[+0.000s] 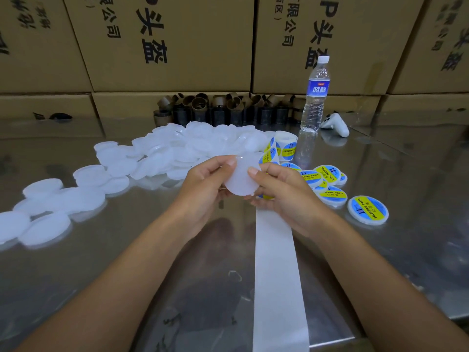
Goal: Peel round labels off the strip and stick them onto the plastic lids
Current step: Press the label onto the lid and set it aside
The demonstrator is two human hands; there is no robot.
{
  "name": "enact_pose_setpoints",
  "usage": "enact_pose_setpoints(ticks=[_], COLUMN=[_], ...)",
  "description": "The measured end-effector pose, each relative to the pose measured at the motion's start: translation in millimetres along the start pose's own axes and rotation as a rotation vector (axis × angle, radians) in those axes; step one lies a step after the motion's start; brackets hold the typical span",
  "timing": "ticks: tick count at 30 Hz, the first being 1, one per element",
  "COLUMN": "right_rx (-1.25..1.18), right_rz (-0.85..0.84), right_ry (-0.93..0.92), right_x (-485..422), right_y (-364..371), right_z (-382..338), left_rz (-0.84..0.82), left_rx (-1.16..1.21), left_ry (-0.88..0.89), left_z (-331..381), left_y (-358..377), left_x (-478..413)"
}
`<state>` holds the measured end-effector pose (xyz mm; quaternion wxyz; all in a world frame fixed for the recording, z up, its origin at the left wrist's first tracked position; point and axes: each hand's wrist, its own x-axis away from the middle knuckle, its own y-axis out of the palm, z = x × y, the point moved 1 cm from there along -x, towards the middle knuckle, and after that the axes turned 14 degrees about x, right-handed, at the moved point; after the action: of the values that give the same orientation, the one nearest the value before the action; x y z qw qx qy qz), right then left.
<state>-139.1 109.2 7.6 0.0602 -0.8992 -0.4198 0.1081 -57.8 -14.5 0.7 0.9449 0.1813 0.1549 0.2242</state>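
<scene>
Both hands hold one plain white plastic lid (239, 180) above the metal table. My left hand (205, 185) grips its left edge, thumb on top. My right hand (275, 189) pinches its right edge, and a blue and yellow label edge shows under its fingers. The white backing strip (275, 262) runs from under my right hand to the near table edge. The label roll (285, 146) stands behind the hands, with round blue and yellow labels on its strip. Several unlabelled lids (157, 158) lie in a heap to the left. Several labelled lids (330, 182) lie to the right.
A water bottle (316, 97) stands at the back right, with a white controller (335, 124) beside it. Several brown cardboard roll cores (225, 107) line the back of the steel table (152, 250). Cardboard boxes (165, 41) form a wall behind.
</scene>
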Motion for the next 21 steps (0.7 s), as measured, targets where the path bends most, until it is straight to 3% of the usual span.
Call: enact_pose_setpoints(ticks=[5,16,18,21], right_rx=[0.09,-0.011,0.014,0.274], right_rz=[0.048,0.0,0.156,0.575], right_ry=[-0.015,0.0,0.003,-0.013], right_x=[1,1,-2,-5], right_y=[-3,1,-2,-13], right_z=[0,0,0,4], left_rz=[-0.001,-0.054,-0.03,0.035], left_rx=[-0.018,0.101,0.116,0.169], left_ry=[-0.011,-0.056,-0.053,-0.062], left_z=[-1,-5,-4,-3], left_y=[-1,7,8,5], left_x=[1,3,3,1])
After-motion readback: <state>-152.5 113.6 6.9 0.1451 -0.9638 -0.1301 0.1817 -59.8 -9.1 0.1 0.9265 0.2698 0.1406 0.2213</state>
